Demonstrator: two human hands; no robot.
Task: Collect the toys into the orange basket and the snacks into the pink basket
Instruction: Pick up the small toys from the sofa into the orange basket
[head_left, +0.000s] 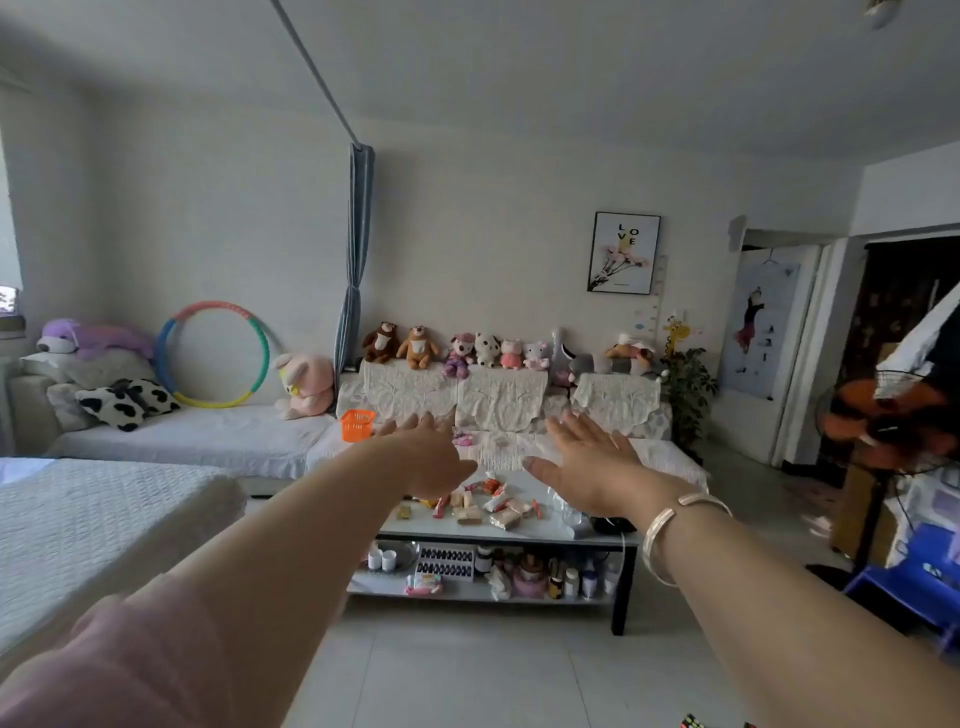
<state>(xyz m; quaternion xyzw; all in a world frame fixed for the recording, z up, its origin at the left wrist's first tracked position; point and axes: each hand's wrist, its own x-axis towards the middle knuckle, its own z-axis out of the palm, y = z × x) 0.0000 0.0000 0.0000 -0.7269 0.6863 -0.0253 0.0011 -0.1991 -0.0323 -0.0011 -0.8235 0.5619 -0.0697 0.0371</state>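
Both bare arms reach forward, left hand and right hand spread flat, fingers apart, holding nothing, hovering in front of the white-topped low desk. Wrapped snacks lie scattered on its top, too jumbled to count. One orange plastic basket sits on the pale sofa beyond. Plush toys line the sofa back, about nine. Two bangles circle the right wrist.

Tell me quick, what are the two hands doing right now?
Left hand: open, fingers spread, holding nothing.
Right hand: open, fingers spread, holding nothing.
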